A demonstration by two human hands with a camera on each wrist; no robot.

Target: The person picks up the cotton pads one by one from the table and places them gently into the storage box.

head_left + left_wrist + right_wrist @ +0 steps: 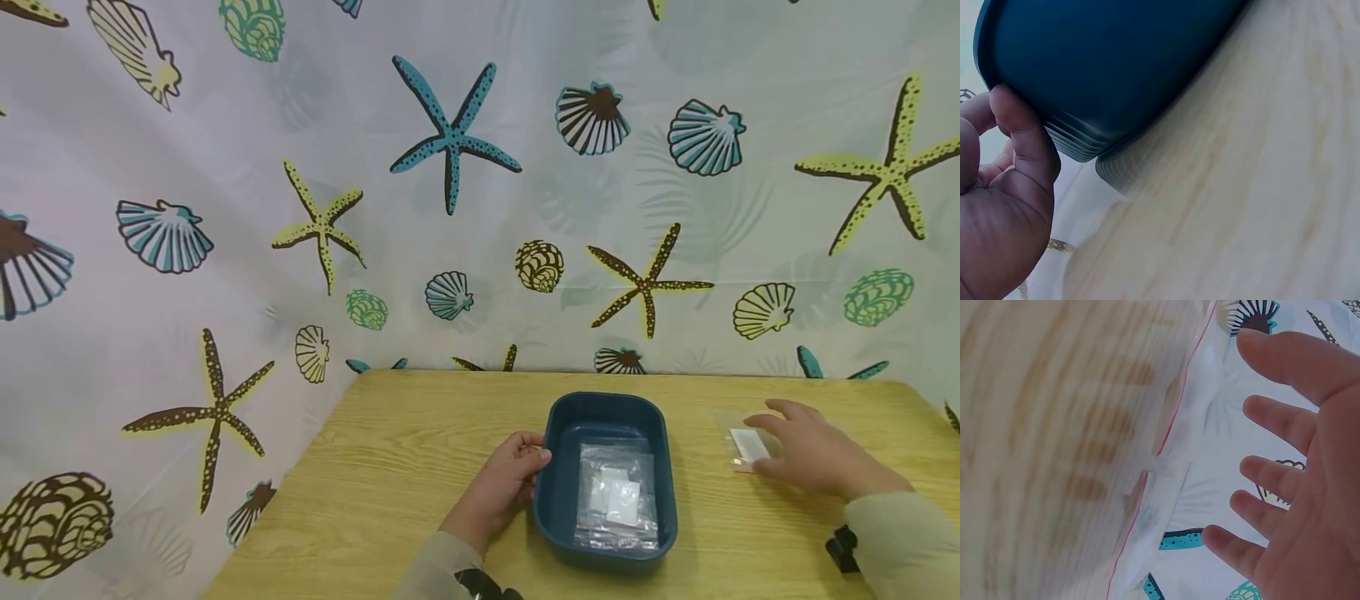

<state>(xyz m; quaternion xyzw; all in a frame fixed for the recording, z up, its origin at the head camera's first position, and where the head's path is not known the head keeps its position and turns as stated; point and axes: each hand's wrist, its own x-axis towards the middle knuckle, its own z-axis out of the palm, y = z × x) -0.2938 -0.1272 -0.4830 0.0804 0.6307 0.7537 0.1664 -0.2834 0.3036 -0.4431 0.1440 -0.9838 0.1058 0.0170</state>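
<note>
My left hand (504,483) grips the left side of a dark blue plastic bin (551,517), its thumb at the rim. In the left wrist view, the bin's outer wall (1110,56) rises beside the left hand (1010,187). Clear zip bags (615,533) with white pieces inside lie overlapping in the bin. To the right of it, my right hand (810,450) hovers with fingers spread at another clear zip bag (748,446) holding a white piece. In the right wrist view, the right hand (1297,469) is apart from bag edges with red zip lines (1175,419).
The bin stands on a wood-grain table (390,450). A white curtain (510,200) printed with starfish and shells hangs behind the table and along its left side. Dark straps show at both sleeves.
</note>
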